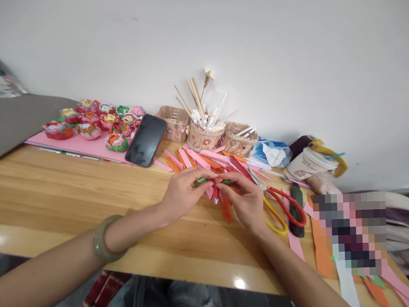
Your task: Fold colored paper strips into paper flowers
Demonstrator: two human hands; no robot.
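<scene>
Over the wooden table, my left hand [183, 193] and my right hand [244, 200] meet fingertip to fingertip. Both pinch a small piece of folded paper [219, 180], with green ends showing beside the fingers and pink-red in the middle. Fingers cover much of it, so its full shape is hidden. Behind and under the hands lies a heap of loose paper strips [201, 159] in pink, orange, red and white. To the right of my right hand rest scissors [283, 206] with red and yellow handles, their blades pointing into the heap.
Several folded paper flowers [89, 130] sit on pink sheets [73, 143] at the left. A phone [146, 140] leans beside them. Decorated baskets [205, 137] hold sticks. Rightward are a tissue pack [272, 152], a white cup [310, 163], a dark green tool [296, 213] and more strips [322, 248].
</scene>
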